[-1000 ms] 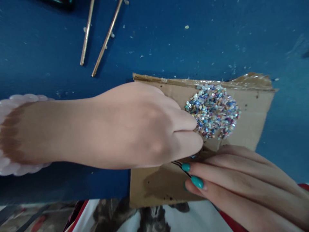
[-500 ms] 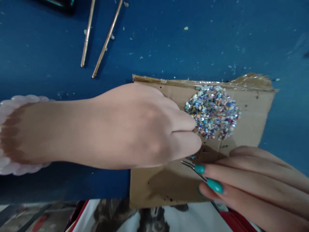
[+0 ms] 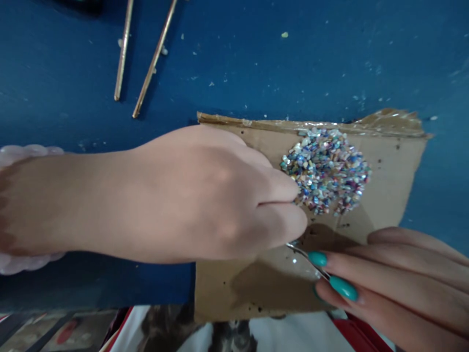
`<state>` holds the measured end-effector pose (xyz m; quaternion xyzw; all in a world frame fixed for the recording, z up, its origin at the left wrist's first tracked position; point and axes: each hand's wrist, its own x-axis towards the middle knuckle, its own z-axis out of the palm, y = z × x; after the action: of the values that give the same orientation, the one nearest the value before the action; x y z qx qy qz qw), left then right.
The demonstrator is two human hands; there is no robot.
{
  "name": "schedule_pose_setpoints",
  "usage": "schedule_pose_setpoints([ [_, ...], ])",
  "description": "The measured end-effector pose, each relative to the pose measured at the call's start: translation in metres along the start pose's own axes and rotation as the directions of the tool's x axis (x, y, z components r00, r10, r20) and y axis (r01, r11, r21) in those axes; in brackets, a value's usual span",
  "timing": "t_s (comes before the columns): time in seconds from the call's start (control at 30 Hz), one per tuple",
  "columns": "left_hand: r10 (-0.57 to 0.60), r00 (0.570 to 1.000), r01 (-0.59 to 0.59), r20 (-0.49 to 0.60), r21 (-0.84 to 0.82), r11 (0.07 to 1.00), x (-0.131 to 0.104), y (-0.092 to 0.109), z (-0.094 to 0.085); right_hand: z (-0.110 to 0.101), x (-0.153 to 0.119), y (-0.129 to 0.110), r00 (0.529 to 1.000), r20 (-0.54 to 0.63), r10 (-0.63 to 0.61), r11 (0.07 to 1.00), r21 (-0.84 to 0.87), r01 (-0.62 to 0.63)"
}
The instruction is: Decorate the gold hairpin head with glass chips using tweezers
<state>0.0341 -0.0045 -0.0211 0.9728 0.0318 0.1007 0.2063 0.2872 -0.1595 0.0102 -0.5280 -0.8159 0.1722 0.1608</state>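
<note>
My left hand (image 3: 220,195) reaches in from the left, back up, over the cardboard piece (image 3: 388,181). Its fingers are curled together and what they hold is hidden underneath. Right beside its fingertips lies a round heap of small shiny multicoloured chips (image 3: 330,171). At the lower right, my right hand (image 3: 395,278), with teal nails, pinches thin metal tweezers (image 3: 306,255). The tweezers' tip reaches to the lower edge of my left fingers, where it is partly hidden. A tiny bright chip (image 3: 294,261) lies on the cardboard below the tip.
Two thin metallic rods (image 3: 154,63) lie on the blue table (image 3: 234,58) at the upper left. A dark object (image 3: 86,5) is cut off at the top edge. Crumpled tape (image 3: 392,122) lines the cardboard's far edge. White and red items show below the table edge.
My right hand and the tweezers have shifted slightly right and down, and the tip now touches or passes under my left fingers. My left hand stays closed beside the heap. The view has shifted a little.
</note>
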Motion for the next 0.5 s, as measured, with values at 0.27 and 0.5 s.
schedule_pose_setpoints([
  [0.27,0.017,1.000,-0.018,-0.017,-0.012,1.000,0.000,-0.002,-0.001,0.005,-0.011,-0.033,0.974,-0.081,0.213,0.975,0.079,-0.207],
  [0.5,-0.022,1.000,0.021,-0.014,-0.032,0.999,0.001,-0.001,0.001,0.010,-0.006,-0.030,0.979,-0.102,0.175,0.983,0.073,-0.168],
])
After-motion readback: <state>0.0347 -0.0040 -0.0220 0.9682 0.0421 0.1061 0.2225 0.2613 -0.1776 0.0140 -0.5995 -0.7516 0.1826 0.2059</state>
